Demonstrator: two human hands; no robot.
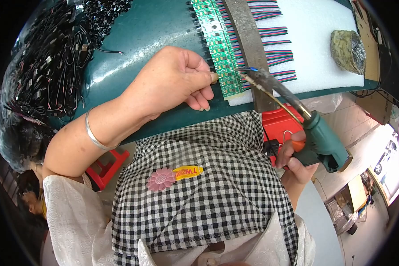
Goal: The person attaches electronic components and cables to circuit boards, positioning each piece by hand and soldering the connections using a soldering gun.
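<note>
A strip of small green circuit boards [224, 57] lies on the bench, with short black ends sticking out along its left edge. Beside that edge is my left hand [173, 82], thumb and forefinger pinched together; whatever they hold is too small to make out. My right hand [299, 166] grips a green soldering gun [326, 137] with a finger at its orange trigger. The gun's hot tip and thin solder feed tube [277, 102] reach over the right edge of the boards, near the lower ones. Striped flat wires [277, 54] run out from the boards' right side.
A heavy metal bar [248, 40] lies across the wires, over white foam sheet [314, 48]. A rough wrapped lump [348, 51] sits at the foam's right. Black cables [44, 57] are heaped on the green bench mat [133, 40] at left. A red stool [279, 126] shows below the bench.
</note>
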